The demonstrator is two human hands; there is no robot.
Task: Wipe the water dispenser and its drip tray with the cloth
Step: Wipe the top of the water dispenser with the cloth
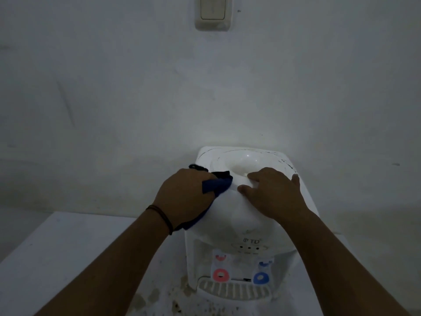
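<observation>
A white table-top water dispenser [239, 220] stands against the wall, with a red tap [221, 275] and a blue tap [261, 277] on its front. Its slotted drip tray [234, 291] juts out below the taps. My left hand [182, 197] grips a dark blue cloth [217, 184] and presses it against the dispenser's upper left edge. My right hand [273, 192] lies flat on the dispenser's top, fingers spread at the rim of the round bottle well [248, 161]. Black smudges mark the top's back edge.
The dispenser sits on a white counter [75, 254] with brown stains [159, 299] near the base. A white wall [205, 92] rises right behind it, with a light switch [213, 12] high up. The scene is dim.
</observation>
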